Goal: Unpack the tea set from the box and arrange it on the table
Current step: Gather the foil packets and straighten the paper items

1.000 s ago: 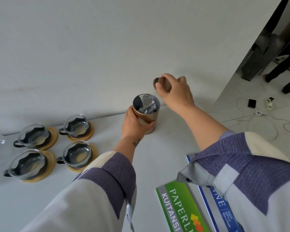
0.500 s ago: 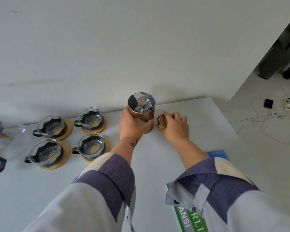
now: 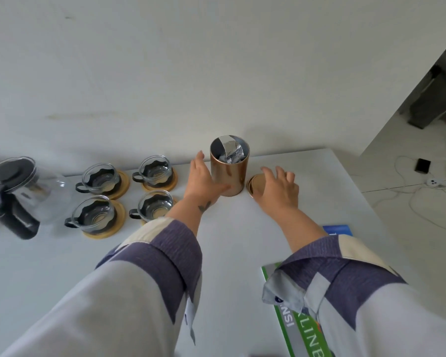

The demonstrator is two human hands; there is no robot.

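A copper tea canister [image 3: 229, 173] stands open on the white table [image 3: 242, 240], with a silver foil pouch [image 3: 231, 152] showing inside. Its round lid [image 3: 255, 183] lies flat on the table just right of it. My left hand [image 3: 204, 180] is beside the canister's left side, fingers spread, thumb near its base. My right hand [image 3: 278, 189] hovers over the lid's right edge with fingers apart. Several glass cups [image 3: 101, 177] sit on bamboo coasters [image 3: 119, 189] to the left. A glass teapot [image 3: 18, 194] with a black lid and handle stands at far left.
A green and a blue printed box or booklet [image 3: 304, 328] lie at the table's near right, partly under my right sleeve. The table's right edge drops to a tiled floor with cables and a power strip [image 3: 433, 181]. A white wall backs the table.
My right hand brought the lid down from above the canister and laid it on the table to its right, then opened. My left hand loosened its hold on the canister.
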